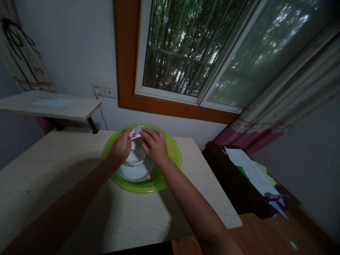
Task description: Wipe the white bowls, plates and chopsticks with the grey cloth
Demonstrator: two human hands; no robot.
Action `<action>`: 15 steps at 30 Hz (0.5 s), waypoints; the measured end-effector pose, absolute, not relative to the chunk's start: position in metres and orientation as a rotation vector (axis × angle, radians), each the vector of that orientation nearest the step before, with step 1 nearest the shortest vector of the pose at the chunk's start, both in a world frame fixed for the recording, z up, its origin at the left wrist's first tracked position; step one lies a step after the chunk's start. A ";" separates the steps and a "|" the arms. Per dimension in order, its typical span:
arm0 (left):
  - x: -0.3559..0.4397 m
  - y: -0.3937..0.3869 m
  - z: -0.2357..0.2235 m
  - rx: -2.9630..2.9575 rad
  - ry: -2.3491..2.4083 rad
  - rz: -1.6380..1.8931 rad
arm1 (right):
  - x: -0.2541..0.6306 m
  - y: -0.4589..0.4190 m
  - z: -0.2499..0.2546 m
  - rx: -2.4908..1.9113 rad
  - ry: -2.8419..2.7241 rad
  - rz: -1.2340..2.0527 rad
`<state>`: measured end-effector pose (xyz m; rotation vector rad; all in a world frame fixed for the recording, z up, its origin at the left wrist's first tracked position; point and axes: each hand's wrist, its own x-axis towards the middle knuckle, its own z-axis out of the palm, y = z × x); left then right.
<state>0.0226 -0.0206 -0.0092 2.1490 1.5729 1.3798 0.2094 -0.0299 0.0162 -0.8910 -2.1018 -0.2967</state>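
My left hand (122, 144) is closed round the left side of a tilted white bowl (135, 134) with pink flowers on its outside. My right hand (155, 144) is at the bowl's right rim, its fingers bent over a pale grey, cloth-like piece (139, 128). Below the hands, another white bowl (135, 156) rests on a white plate (135, 172). The dishes sit inside a round green plastic basin (174, 150) with a dimpled side. A small yellowish thing (151, 174) lies beside the plate, partly hidden.
The basin stands on a pale wooden table (127, 219) against the wall. A raised shelf (50, 102) on dark legs is at the left, near wall sockets (103, 90). To the right, papers (252, 170) lie on dark furniture (225, 177) under a curtained window (186, 49).
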 end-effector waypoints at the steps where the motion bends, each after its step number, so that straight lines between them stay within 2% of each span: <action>1: 0.023 -0.021 -0.009 2.150 1.581 1.376 | 0.209 -0.030 0.017 -0.912 -2.094 -0.304; 15: 0.023 -0.019 -0.012 2.125 1.575 1.389 | 0.211 -0.026 0.017 -0.955 -2.090 -0.268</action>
